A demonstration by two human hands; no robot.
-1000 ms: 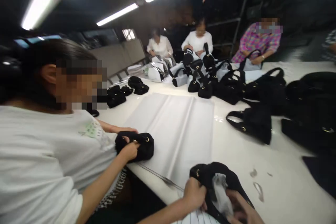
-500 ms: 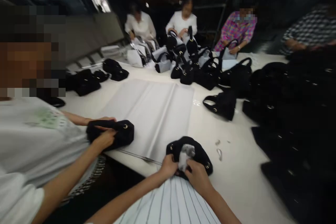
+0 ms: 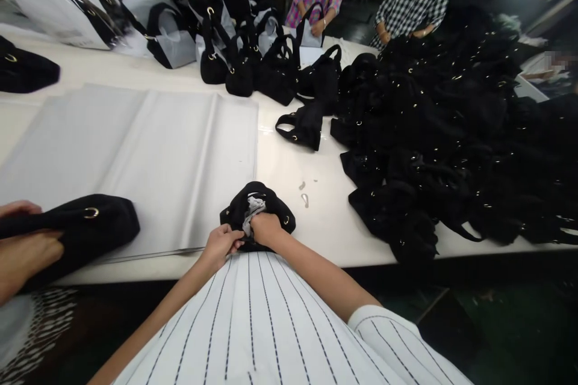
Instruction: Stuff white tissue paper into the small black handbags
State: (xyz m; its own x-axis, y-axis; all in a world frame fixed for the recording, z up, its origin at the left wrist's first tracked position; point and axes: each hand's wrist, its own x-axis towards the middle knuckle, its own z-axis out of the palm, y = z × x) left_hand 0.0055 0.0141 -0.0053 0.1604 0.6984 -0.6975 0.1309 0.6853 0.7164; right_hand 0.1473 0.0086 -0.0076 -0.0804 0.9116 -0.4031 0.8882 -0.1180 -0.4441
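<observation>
A small black bag [image 3: 259, 198] lies at the near edge of the white table [image 3: 289, 174], its mouth facing me. White tissue paper [image 3: 251, 213] sticks out of its opening. My left hand [image 3: 222, 243] pinches the bag's near rim on the left. My right hand [image 3: 265, 227] is closed, knuckles up, pressed on the tissue paper inside the opening. Both forearms reach forward over my striped shirt.
A stack of white paper sheets [image 3: 135, 150] lies left of the bag. A neighbour's hands [image 3: 24, 246] hold another black bag [image 3: 85, 225] at far left. A large heap of black bags [image 3: 451, 132] fills the right; several upright bags [image 3: 239, 66] and people stand beyond.
My view has swung right and down, so the neighbour is mostly out of frame. My right hand has pushed the tissue paper deeper into the bag; my left hand still holds the rim.
</observation>
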